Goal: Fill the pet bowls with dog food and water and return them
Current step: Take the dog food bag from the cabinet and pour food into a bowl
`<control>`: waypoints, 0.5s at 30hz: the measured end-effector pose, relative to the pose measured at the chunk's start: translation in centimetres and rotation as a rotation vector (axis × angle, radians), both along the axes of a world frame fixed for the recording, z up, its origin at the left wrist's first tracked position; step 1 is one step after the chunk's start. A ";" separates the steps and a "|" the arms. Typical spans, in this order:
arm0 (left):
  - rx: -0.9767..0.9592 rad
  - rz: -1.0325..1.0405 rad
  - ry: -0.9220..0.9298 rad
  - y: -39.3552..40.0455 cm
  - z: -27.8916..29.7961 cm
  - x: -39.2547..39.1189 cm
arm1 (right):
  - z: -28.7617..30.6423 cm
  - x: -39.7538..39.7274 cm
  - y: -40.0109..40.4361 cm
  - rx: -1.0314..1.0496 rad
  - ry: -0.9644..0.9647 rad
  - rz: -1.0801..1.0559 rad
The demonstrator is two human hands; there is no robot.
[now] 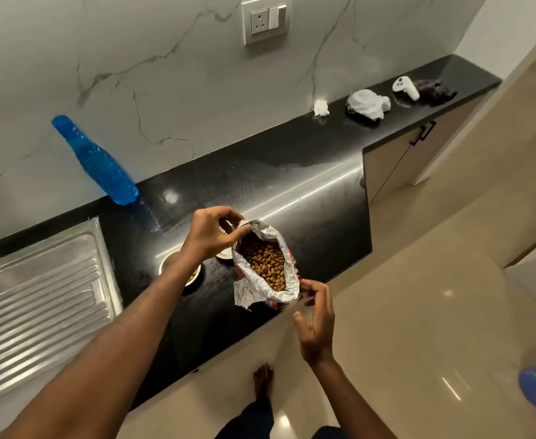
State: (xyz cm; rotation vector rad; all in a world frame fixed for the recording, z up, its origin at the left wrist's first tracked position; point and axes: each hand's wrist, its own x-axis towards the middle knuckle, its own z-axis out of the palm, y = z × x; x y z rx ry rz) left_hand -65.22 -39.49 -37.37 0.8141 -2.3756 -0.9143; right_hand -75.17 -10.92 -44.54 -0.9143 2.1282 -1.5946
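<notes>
An open foil bag of brown dog food [265,264] stands on the black counter [307,191] near its front edge. My left hand [211,236] pinches the bag's far rim. My right hand [315,318] holds the near lower corner of the bag. Two steel pet bowls sit behind the bag, largely hidden by my left forearm: one bowl [177,272] shows some kibble inside, and of the other bowl [225,256] only an edge shows. A blue water bottle [97,161] stands at the back against the marble wall.
A steel sink drainboard [38,299] lies at the left. Far right on the counter lie a white crumpled tissue [321,107], a white cloth [368,104], a white controller [405,87] and a dark cloth [436,90]. Beige floor and my foot [263,380] lie below the counter edge.
</notes>
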 end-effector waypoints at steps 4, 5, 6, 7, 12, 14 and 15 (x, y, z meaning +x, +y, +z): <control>-0.055 -0.066 0.047 -0.3 0.6 -0.3 | 3.0 0.2 -1.7 0.132 -0.029 -0.053; -0.075 -0.090 0.052 -0.5 0.6 -0.4 | 3.3 -0.1 -2.0 0.200 -0.021 -0.029; -0.082 -0.104 0.055 -0.7 0.5 -0.4 | 3.3 -0.6 -2.3 0.248 -0.010 -0.007; -0.082 -0.112 0.061 -0.8 0.5 -0.3 | 3.4 -1.1 -2.4 0.282 0.001 0.012; -0.082 -0.133 0.071 -1.2 0.8 -0.4 | 4.2 -2.9 -3.3 0.437 0.005 0.100; -0.083 -0.132 0.070 -1.1 1.0 -0.6 | 4.4 -3.1 -3.3 0.443 -0.022 0.076; -0.079 -0.128 0.068 -1.1 1.0 -0.6 | 4.4 -3.1 -3.2 0.429 -0.064 0.048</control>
